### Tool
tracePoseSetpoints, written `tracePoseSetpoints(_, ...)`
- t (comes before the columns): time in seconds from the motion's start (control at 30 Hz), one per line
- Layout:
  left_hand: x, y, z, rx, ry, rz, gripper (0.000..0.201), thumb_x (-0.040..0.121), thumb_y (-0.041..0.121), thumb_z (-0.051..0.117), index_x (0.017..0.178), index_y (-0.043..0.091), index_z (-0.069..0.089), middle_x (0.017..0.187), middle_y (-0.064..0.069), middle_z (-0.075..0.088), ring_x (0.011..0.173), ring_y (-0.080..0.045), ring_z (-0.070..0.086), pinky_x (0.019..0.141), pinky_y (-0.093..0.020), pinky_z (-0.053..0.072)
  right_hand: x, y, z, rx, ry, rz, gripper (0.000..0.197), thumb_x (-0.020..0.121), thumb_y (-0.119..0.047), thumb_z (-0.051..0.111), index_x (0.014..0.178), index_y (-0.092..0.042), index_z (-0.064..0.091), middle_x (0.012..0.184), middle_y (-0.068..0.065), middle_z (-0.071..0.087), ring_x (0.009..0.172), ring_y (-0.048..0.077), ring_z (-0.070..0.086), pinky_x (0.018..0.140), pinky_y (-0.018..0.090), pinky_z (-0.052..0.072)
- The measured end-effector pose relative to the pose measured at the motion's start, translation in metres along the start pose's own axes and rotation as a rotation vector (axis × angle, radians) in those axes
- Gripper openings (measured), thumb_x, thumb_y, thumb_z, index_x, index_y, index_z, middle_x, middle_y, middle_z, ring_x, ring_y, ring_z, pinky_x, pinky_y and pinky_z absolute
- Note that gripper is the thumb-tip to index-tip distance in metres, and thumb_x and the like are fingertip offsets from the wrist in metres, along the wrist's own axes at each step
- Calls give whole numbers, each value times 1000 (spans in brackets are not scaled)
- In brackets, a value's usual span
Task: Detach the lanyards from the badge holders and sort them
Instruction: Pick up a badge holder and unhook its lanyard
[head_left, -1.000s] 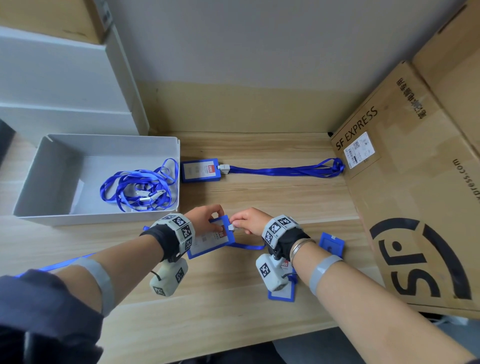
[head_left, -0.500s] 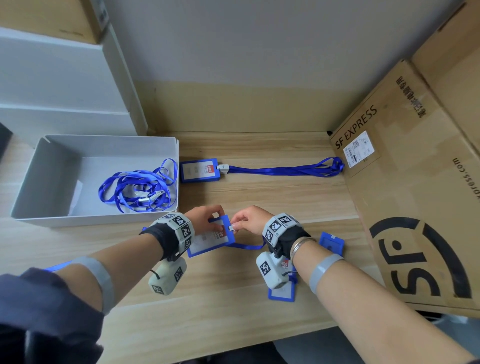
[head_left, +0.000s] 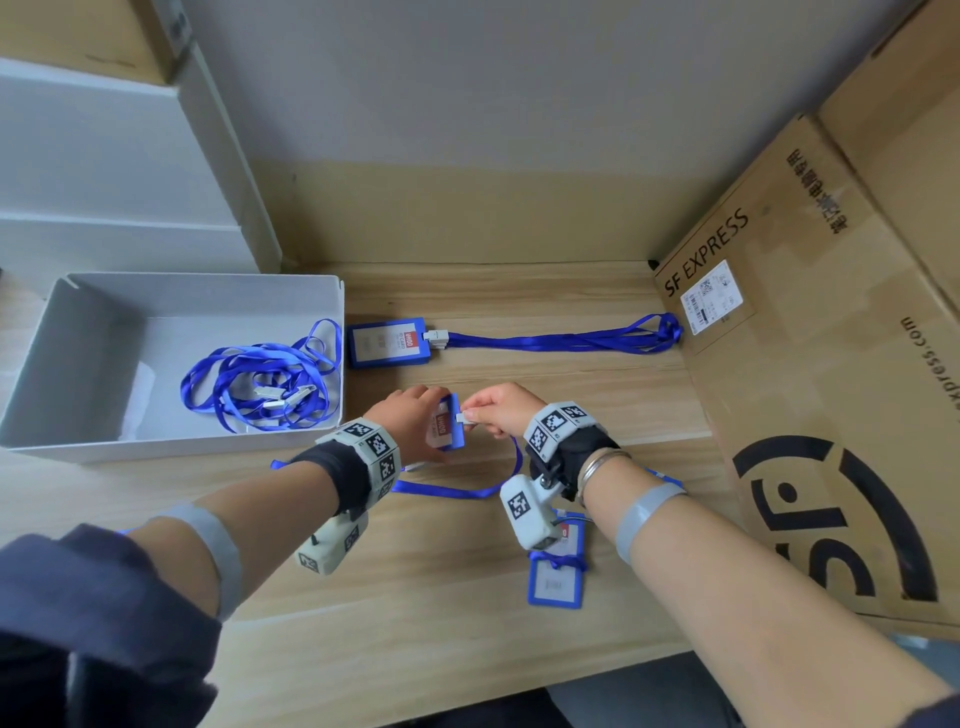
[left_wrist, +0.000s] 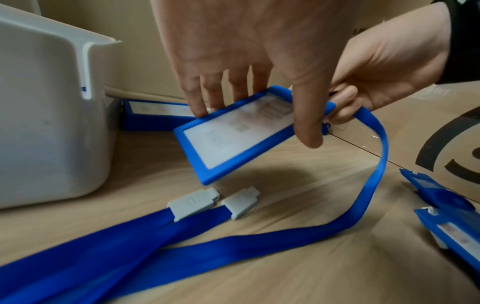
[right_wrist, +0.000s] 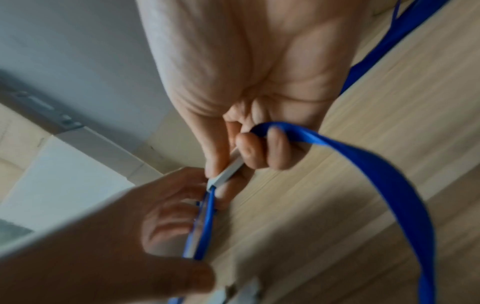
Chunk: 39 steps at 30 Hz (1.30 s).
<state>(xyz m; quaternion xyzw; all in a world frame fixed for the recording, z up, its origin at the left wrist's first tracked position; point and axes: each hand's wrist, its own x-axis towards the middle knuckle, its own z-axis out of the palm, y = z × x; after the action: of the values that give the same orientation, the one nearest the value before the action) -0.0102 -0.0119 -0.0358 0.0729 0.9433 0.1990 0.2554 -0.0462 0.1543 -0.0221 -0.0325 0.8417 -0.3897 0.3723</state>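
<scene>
My left hand (head_left: 410, 421) grips a blue badge holder (head_left: 445, 428) (left_wrist: 241, 131), lifted off the table and tilted on edge. My right hand (head_left: 493, 413) pinches the grey lanyard clip (head_left: 462, 417) (right_wrist: 228, 170) at the holder's end. Its blue lanyard (head_left: 467, 488) (left_wrist: 374, 164) (right_wrist: 384, 168) hangs in a loop down to the table. Another badge holder (head_left: 387, 343) with its lanyard (head_left: 561, 340) attached lies farther back. Two grey clips (left_wrist: 213, 202) on blue straps lie on the table under my left hand.
A white bin (head_left: 78, 441) at the left holds several loose blue lanyards (head_left: 260, 382). Two loose blue badge holders (head_left: 556, 566) lie under my right wrist. A large cardboard box (head_left: 831, 389) bounds the right side, a wall the back.
Both hands have lifted the badge holder off the table and turned it on edge. The lanyard now hangs in a wider loop below my right hand.
</scene>
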Motion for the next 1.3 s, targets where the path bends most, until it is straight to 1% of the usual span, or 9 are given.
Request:
tracePoseSetpoints(0.07,3,0,-2,50,-5,-9,82,70,43,73,138,23,31,134,-2,47,121,-27,46,100,-38,43,0,3,-8,-106,-51,-22,13,87,-21,63,98,-14,66,68,-7,64,53,0,51,59,17,41)
tracePoseSetpoints(0.17,11,-4,-10,67,-10,-54,85,69,41,74,140,24,29,135,-3,45,122,-27,45,101,-41,43,0,13,-30,-310,-96,31,12,80,-25,71,75,-22,61,62,-7,62,57,5,55,72,25,48)
tracePoseSetpoints(0.27,19,-11,-19,81,-7,-88,86,70,43,73,141,25,28,137,-3,44,124,-27,44,102,-42,42,0,24,-57,-430,-60,92,30,80,-31,70,58,-22,52,55,-7,55,54,9,49,64,24,42)
tracePoseSetpoints(0.67,59,-17,-28,148,-13,-182,81,73,39,73,139,24,29,134,-4,46,121,-29,45,93,-42,46,14,49,-125,-731,10,266,40,83,-34,63,54,-18,41,52,-4,49,50,13,42,52,24,34)
tracePoseSetpoints(0.9,83,-28,-41,122,61,-247,75,73,32,73,136,20,34,130,-8,47,119,-32,45,96,-43,45,29,59,-154,-776,56,264,17,84,-23,61,70,-16,56,59,-5,50,72,19,53,65,25,40)
tracePoseSetpoints(1.03,96,-33,-49,112,116,-283,75,74,26,71,139,20,33,129,-11,48,119,-35,44,95,-42,41,32,63,-186,-813,97,252,5,87,-16,58,82,-14,56,63,-5,47,77,19,50,54,23,36)
tracePoseSetpoints(1.1,102,-34,-52,110,108,-292,80,72,25,73,140,20,31,131,-11,47,120,-35,44,95,-42,41,34,65,-203,-846,126,272,3,88,-16,58,88,-15,60,74,1,55,81,20,50,61,24,37)
tracePoseSetpoints(1.17,108,-35,-54,121,93,-299,83,71,27,75,140,20,31,132,-11,47,120,-35,45,96,-43,41,36,69,-220,-886,158,289,15,89,-15,58,102,-13,65,96,9,65,89,24,56,71,25,38)
tracePoseSetpoints(1.3,116,-37,-53,146,65,-324,85,70,27,76,141,21,30,132,-10,48,119,-34,45,95,-44,42,38,77,-244,-954,178,352,28,91,-8,52,117,-11,61,115,12,64,107,29,59,80,28,44)
